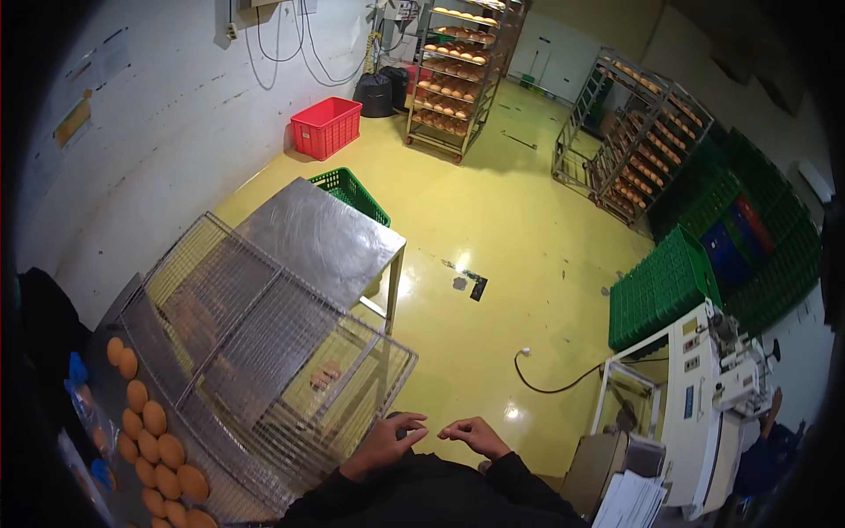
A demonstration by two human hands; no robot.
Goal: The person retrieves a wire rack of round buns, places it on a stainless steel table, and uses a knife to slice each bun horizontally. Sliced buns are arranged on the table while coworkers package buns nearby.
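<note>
Just beside the wire rack [231, 338], L hand [387, 443] half-open, R hand [478, 436] loosely curled, both empty afaict, fingertips close but apart. Can't tell if L's touching rack tbh.

Wire rack [231, 339] partly obscures steel table [321, 229], which partly hides green basket [350, 191]. Upper edge crops 1 tall bun rack [449, 88]. Lower edge crops brown buns [147, 446]. Paper sheets [630, 502]: print illegible.
</note>
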